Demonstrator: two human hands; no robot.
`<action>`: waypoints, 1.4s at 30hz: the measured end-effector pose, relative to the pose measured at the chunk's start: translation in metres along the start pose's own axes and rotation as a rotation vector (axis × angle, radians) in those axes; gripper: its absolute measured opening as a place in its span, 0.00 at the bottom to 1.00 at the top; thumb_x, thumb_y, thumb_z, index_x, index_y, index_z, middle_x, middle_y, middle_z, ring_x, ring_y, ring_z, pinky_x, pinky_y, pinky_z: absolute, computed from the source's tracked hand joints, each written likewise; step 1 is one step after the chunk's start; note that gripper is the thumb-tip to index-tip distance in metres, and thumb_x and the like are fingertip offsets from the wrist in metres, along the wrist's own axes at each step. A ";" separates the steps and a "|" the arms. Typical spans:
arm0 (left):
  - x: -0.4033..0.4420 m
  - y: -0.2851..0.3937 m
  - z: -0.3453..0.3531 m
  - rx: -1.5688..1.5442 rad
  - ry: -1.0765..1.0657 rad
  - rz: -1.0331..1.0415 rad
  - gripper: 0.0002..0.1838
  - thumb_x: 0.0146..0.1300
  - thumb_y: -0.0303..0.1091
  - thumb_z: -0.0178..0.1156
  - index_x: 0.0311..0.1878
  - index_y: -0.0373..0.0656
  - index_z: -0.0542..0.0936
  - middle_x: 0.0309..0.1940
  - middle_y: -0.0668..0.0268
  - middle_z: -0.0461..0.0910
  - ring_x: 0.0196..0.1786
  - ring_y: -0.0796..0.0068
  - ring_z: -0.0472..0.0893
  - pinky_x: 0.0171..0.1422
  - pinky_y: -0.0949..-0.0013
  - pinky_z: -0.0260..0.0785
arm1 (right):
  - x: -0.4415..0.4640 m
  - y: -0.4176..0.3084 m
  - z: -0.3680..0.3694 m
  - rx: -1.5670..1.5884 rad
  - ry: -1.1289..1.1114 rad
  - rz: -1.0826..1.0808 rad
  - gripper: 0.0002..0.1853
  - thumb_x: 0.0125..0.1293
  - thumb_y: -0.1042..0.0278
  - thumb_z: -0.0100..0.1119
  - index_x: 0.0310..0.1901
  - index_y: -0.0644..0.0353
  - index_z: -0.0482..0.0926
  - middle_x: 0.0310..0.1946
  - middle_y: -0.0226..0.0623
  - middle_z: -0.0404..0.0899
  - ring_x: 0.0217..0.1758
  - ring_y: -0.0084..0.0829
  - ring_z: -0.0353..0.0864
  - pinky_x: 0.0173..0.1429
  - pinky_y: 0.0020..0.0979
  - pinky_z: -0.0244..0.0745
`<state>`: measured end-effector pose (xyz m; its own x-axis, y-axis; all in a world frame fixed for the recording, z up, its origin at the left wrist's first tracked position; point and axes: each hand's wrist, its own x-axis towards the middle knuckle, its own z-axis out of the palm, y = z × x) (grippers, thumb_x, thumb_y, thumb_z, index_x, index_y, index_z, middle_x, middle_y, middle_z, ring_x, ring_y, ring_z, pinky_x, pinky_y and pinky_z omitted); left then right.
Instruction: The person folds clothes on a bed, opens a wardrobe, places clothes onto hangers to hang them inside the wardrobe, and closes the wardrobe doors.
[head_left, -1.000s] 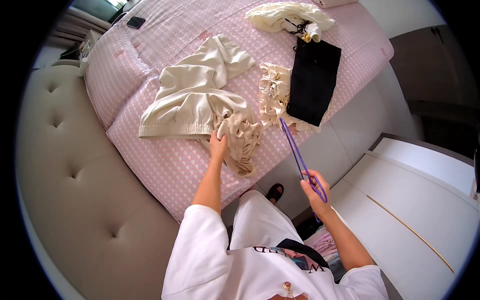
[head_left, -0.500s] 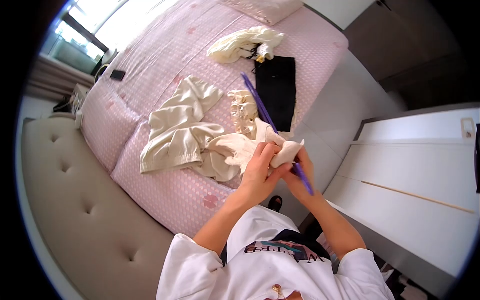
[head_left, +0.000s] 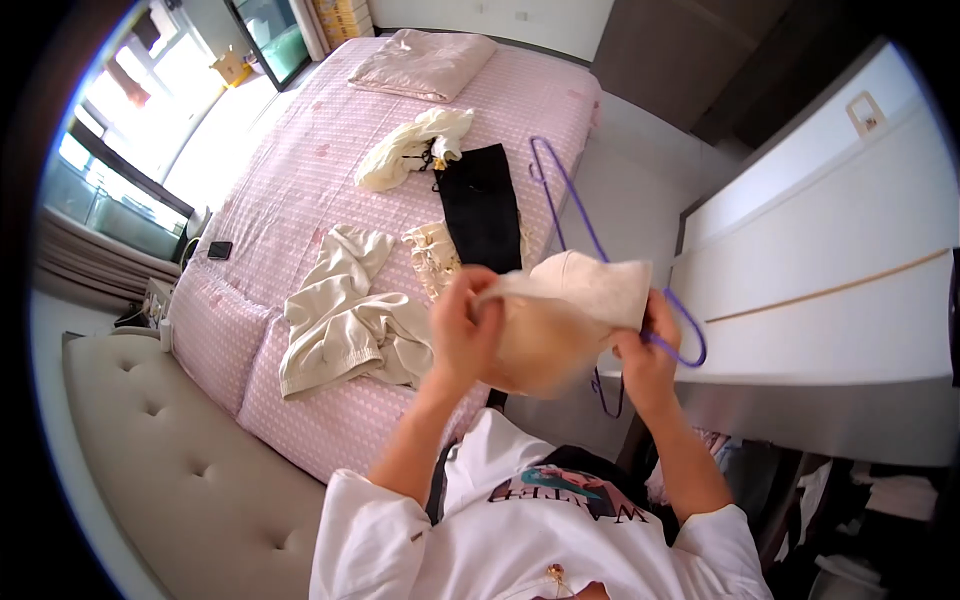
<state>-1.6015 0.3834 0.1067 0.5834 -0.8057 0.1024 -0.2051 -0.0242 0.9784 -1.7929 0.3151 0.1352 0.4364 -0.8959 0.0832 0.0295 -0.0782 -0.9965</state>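
A cream cloth garment (head_left: 590,285) is held up between my hands, its lower part smeared by motion; I cannot tell its exact kind. My left hand (head_left: 465,335) is closed on its left edge. My right hand (head_left: 648,350) grips its right edge together with a purple clothes hanger (head_left: 572,190), which passes behind the garment and sticks out on both sides of my right hand. Beyond my hands on the bed lie black folded cloth (head_left: 480,205), a ruffled cream piece (head_left: 432,255) and beige elastic-waist trousers (head_left: 340,320).
The pink bed (head_left: 290,190) carries a bunched pale-yellow garment (head_left: 415,145), a folded pink quilt (head_left: 425,65) and a phone (head_left: 219,250). A tufted headboard (head_left: 180,440) runs along the left. At right, a white surface (head_left: 800,270) bears a thin wooden stick (head_left: 830,287).
My hands have moved apart, spreading the garment between them. The purple hanger has turned from edge-on to show its open outline, farther right. My view has shifted, showing more of the room.
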 end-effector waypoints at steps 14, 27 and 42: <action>-0.062 -0.031 0.026 -0.461 0.067 -0.530 0.15 0.56 0.20 0.46 0.48 0.37 0.70 0.39 0.56 0.76 0.42 0.62 0.78 0.38 0.64 0.74 | -0.118 -0.020 -0.099 -0.086 0.086 -0.056 0.17 0.55 0.82 0.51 0.48 0.68 0.69 0.36 0.33 0.74 0.38 0.20 0.73 0.45 0.22 0.70; -0.079 -0.004 0.110 0.207 -0.071 -0.036 0.09 0.45 0.27 0.58 0.33 0.40 0.77 0.22 0.63 0.75 0.25 0.70 0.75 0.32 0.70 0.67 | -0.223 -0.063 -0.147 -0.348 0.057 0.155 0.09 0.64 0.69 0.52 0.38 0.66 0.79 0.22 0.27 0.72 0.24 0.15 0.64 0.28 0.19 0.61; -0.038 0.021 0.117 0.321 -0.199 0.115 0.13 0.41 0.27 0.60 0.35 0.39 0.78 0.24 0.56 0.78 0.30 0.59 0.80 0.37 0.64 0.70 | -0.192 -0.047 -0.103 -0.239 0.028 0.226 0.10 0.66 0.70 0.48 0.38 0.65 0.78 0.14 0.22 0.62 0.17 0.12 0.57 0.21 0.18 0.50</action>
<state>-1.7202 0.3443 0.1019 0.3848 -0.9122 0.1407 -0.5144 -0.0854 0.8533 -1.9705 0.4454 0.1665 0.3832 -0.9135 -0.1367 -0.2790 0.0267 -0.9599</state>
